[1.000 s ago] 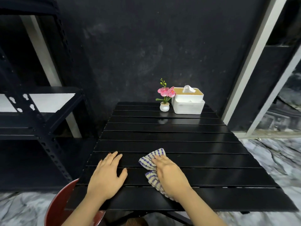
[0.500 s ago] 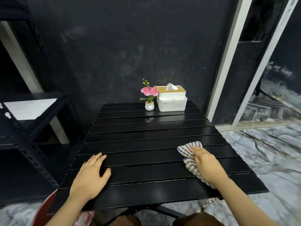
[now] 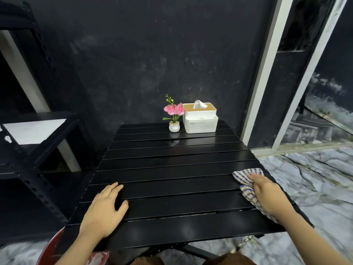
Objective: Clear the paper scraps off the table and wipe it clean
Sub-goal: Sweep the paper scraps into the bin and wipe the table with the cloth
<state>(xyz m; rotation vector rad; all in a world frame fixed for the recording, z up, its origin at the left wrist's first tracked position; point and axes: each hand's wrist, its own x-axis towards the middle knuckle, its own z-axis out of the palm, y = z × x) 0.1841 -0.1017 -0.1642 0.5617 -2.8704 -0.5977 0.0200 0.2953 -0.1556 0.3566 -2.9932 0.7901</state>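
Note:
A black slatted table [image 3: 172, 169] fills the middle of the head view. My right hand [image 3: 267, 194] presses a blue-and-white checked cloth [image 3: 246, 175] flat against the table at its right edge. My left hand [image 3: 105, 209] lies palm down on the near left part of the table, fingers spread, holding nothing. No paper scraps show on the table top.
A small white pot with pink flowers [image 3: 174, 116] and a white tissue box [image 3: 200, 118] stand at the table's far edge. A red round stool [image 3: 51, 249] sits at the near left. Black metal shelving [image 3: 28, 150] stands to the left. Marble floor lies to the right.
My right hand has slid the cloth from the table's near middle across to its right edge. My left hand stayed flat on the near left.

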